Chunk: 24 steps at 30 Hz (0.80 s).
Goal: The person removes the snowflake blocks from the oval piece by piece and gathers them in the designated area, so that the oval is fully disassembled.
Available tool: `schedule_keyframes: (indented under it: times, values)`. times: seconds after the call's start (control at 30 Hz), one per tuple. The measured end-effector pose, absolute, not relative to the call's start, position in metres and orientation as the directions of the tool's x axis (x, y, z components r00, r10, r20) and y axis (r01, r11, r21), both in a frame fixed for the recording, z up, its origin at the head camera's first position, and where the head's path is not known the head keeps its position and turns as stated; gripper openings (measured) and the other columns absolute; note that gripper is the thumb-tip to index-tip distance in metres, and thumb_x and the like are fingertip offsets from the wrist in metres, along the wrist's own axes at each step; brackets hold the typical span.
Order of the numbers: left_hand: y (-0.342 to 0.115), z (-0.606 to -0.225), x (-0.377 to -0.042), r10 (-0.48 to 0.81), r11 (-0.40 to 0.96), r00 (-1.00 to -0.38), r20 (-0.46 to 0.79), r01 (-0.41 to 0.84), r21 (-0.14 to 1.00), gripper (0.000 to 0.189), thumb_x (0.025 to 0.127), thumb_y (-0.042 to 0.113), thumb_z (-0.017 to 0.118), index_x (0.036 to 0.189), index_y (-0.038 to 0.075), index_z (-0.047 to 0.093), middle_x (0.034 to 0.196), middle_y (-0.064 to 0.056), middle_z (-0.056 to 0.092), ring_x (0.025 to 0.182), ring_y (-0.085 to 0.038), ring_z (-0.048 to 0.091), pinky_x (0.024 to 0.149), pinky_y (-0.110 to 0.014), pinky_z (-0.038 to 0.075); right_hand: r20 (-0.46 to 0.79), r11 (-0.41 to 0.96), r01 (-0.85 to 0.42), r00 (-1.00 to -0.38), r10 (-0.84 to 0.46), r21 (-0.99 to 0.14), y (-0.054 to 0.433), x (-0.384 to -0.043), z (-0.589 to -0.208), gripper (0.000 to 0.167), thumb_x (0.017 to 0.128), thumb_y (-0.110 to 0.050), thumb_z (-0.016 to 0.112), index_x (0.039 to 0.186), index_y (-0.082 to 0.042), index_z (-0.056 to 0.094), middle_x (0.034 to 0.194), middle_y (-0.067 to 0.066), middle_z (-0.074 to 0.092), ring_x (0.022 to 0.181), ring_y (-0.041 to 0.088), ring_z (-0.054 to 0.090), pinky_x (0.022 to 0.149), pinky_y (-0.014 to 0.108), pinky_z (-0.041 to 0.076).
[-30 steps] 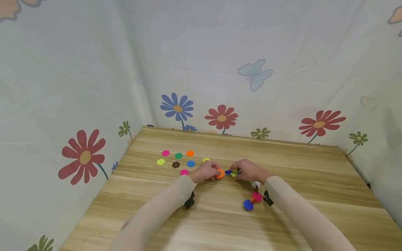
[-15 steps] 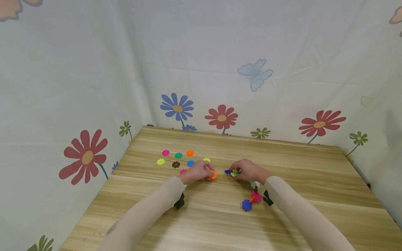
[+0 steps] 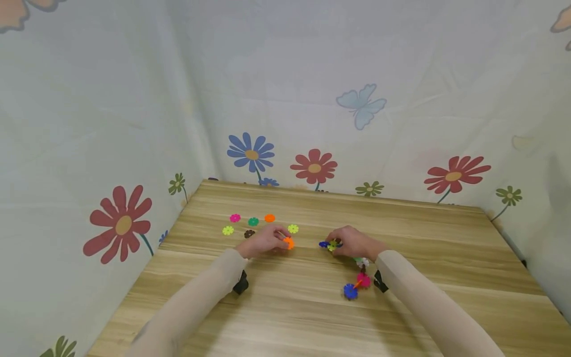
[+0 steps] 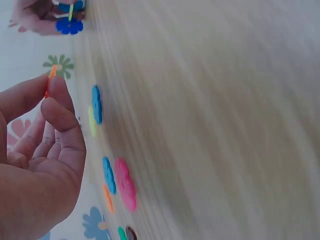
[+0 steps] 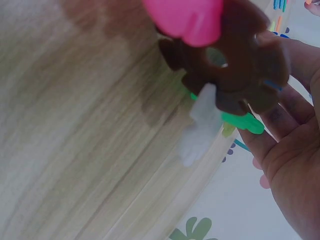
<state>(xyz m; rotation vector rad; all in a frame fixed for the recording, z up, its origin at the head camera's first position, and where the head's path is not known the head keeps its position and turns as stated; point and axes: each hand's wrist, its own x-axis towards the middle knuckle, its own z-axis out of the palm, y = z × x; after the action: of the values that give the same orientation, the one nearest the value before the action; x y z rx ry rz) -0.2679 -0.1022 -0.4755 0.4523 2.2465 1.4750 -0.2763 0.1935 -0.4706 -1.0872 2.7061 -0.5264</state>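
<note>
My left hand (image 3: 266,240) pinches an orange flower-shaped disc (image 3: 289,243) between thumb and fingers; in the left wrist view this disc (image 4: 51,82) is seen edge-on, above the table. To its right, my right hand (image 3: 354,242) grips a chain of interlocked flower discs by a yellow-green disc (image 3: 332,245), with a dark blue disc (image 3: 323,244) at the end towards the left hand. The chain bends down past the wrist through a white disc (image 3: 363,263) and a pink disc (image 3: 364,280) to a blue disc (image 3: 350,291). A brown disc (image 5: 235,60) of it fills the right wrist view.
Loose flower discs lie flat at the back left: pink (image 3: 235,218), green (image 3: 253,221), orange (image 3: 269,218), yellow (image 3: 228,230), brown (image 3: 249,233) and another yellow (image 3: 293,228). My left hand hides others in the head view. Behind the wooden table (image 3: 285,317) hangs a flower-printed cloth.
My left hand has moved left, away from the right hand, carrying the orange disc over towards the loose discs. My right hand and its chain have stayed nearly still.
</note>
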Motion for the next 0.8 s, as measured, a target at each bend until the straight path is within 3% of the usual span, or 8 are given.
schedule_keyframes:
  times: [0.33, 0.6, 0.8]
  values:
    - [-0.126, -0.475, -0.274, 0.428, 0.432, -0.888, -0.171, 0.035, 0.901, 0.024, 0.088, 0.004, 0.061, 0.112, -0.001, 0.06, 0.095, -0.01, 0.061, 0.082, -0.026, 0.062, 0.067, -0.03, 0.05, -0.038, 0.677, -0.628, -0.722, -0.691, -0.383, 0.192, -0.277, -0.47, 0.029, 0.082, -0.013, 0.075, 0.11, -0.008, 0.068, 0.108, 0.003, 0.066, 0.094, 0.019, 0.061, 0.083, 0.037, 0.05]
    - [-0.129, -0.479, -0.273, 0.476, 0.496, -0.863, -0.167, 0.107, 0.862, 0.02, 0.084, 0.001, 0.068, 0.102, -0.001, 0.063, 0.079, -0.006, 0.063, 0.06, -0.016, 0.056, 0.055, -0.026, 0.047, -0.041, 0.678, -0.624, -0.723, -0.689, -0.389, 0.191, -0.277, -0.47, 0.03, 0.082, -0.013, 0.074, 0.11, -0.007, 0.067, 0.109, 0.004, 0.066, 0.095, 0.019, 0.06, 0.083, 0.038, 0.05]
    - [-0.129, -0.48, -0.269, 0.489, 0.522, -0.857, -0.164, 0.136, 0.842, 0.019, 0.082, 0.002, 0.071, 0.099, -0.001, 0.064, 0.078, -0.007, 0.065, 0.059, -0.017, 0.059, 0.054, -0.029, 0.049, -0.038, 0.675, -0.63, -0.72, -0.693, -0.384, 0.192, -0.277, -0.47, 0.03, 0.082, -0.014, 0.075, 0.11, -0.008, 0.067, 0.109, 0.003, 0.066, 0.094, 0.018, 0.06, 0.082, 0.036, 0.05]
